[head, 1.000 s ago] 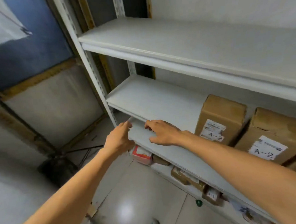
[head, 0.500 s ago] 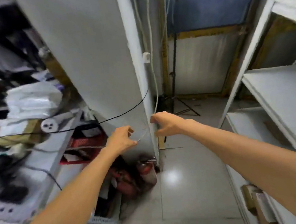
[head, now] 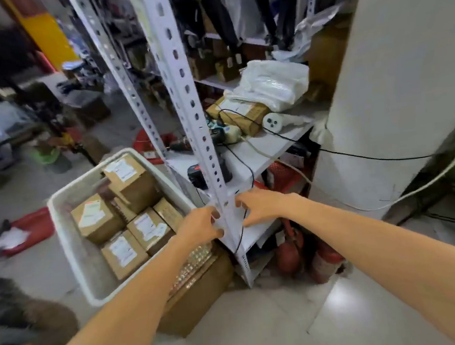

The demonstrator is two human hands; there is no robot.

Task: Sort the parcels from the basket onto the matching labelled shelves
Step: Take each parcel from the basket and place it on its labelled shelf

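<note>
A white plastic basket stands at lower left, raised on a brown carton. It holds several brown cardboard parcels with white labels. My left hand hovers just right of the basket's near corner, fingers loosely curled and holding nothing. My right hand is beside it, fingers spread and empty, in front of a perforated white shelf upright. Both arms reach forward from the bottom of the view. The labelled shelves are out of sight.
A cluttered white rack carries tools, a power strip, black cables, a brown parcel and a white bag. Red fire extinguishers stand on the floor under it. A white pillar rises at right. Red items lie on the floor left.
The view has swung left, away from the shelves with the A-2 boxes, past the pillar, onto the basket. Both hands stayed empty and held out in front.
</note>
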